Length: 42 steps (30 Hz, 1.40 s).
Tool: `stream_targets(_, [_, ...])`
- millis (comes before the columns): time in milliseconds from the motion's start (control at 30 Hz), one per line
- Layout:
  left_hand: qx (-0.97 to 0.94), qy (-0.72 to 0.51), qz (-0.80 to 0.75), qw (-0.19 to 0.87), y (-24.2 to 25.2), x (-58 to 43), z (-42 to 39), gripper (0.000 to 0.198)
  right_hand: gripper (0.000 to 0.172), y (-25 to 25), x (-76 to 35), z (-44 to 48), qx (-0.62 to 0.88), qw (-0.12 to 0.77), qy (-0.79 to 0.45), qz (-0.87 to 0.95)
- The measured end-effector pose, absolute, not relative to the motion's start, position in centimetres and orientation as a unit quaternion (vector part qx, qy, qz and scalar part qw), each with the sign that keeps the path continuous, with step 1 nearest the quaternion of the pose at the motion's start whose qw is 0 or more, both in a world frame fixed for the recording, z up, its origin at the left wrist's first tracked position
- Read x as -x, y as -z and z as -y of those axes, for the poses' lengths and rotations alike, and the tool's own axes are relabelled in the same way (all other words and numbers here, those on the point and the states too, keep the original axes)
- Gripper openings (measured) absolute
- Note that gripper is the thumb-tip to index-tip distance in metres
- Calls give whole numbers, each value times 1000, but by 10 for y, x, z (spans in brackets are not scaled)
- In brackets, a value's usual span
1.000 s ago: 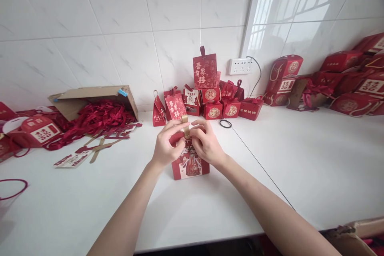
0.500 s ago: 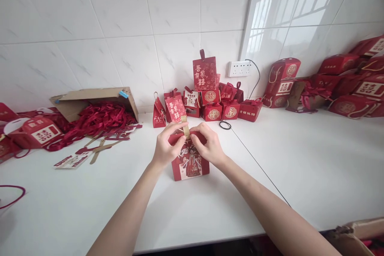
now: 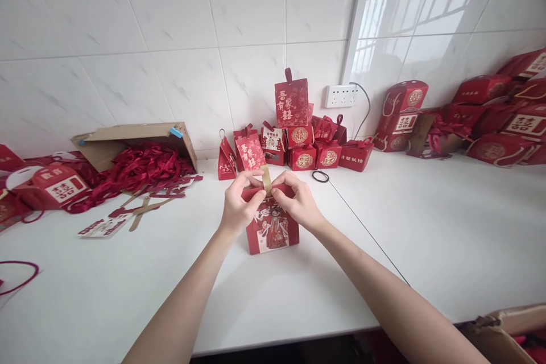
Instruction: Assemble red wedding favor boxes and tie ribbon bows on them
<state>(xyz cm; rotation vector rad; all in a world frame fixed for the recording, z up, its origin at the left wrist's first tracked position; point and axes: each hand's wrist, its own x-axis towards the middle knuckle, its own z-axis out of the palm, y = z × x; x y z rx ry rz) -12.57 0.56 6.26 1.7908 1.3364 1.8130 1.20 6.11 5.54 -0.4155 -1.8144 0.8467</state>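
Observation:
A red gift box point(image 3: 273, 230) with two printed figures on its front stands upright on the white table before me. A gold strip point(image 3: 267, 178) rises from the middle of its top edge. My left hand point(image 3: 242, 200) pinches the top of the box just left of the strip, thumb in front and fingers behind. On the other side, my right hand point(image 3: 297, 199) grips the same top edge, its thumb close to the strip's base. Both hands cover the upper corners of the box.
Several finished red boxes point(image 3: 301, 136) are stacked by the tiled wall. A cardboard box point(image 3: 136, 133) spills dark red ribbons at left, near loose paper strips point(image 3: 143, 213). More red boxes point(image 3: 490, 119) are piled at right. A black ring point(image 3: 321, 176) lies behind my hands.
Both hands and the box sit very slightly further right in view. My grip at the top edge stays much the same, with the gold strip still upright.

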Motion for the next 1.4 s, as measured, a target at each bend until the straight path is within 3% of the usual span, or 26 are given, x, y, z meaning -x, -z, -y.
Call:
stream_targets(467, [-665, -620, -403, 104, -57, 128, -7, 33, 8, -53, -14, -64, 152, 509, -393, 751])
stream_targets(933, [-630, -623, -459, 69, -58, 123, -6, 25, 8, -53, -14, -65, 165, 499, -385, 758])
stream_targets(1400, [-621, -635, -452, 86, -54, 125, -8, 31, 8, -53, -12, -64, 168, 518, -375, 750])
